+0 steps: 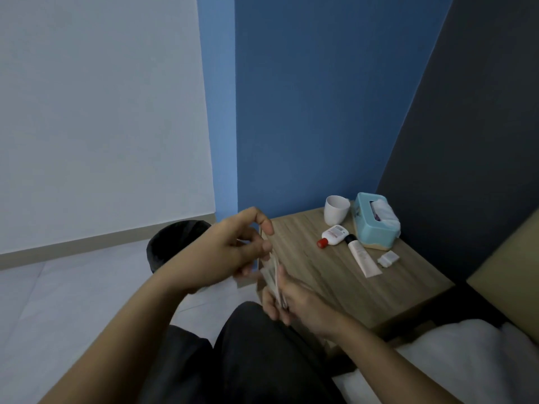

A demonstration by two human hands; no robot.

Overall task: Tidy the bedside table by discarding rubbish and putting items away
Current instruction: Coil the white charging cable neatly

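From the head view, tidying looks partway: the right hand (294,304) grips a thin wad of papers (272,277) at the near edge of the desk (306,266), the left hand (233,249) curls at its top, hold unclear, while bottle (332,236), tube (363,259), packet (388,258), cup (337,209) and tissue box (369,225) remain, bin (172,243) alongside.

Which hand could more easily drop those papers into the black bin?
Left, probably. The left hand is right in front of the bin, beside the papers; the right hand grips them nearer the table, farther away.
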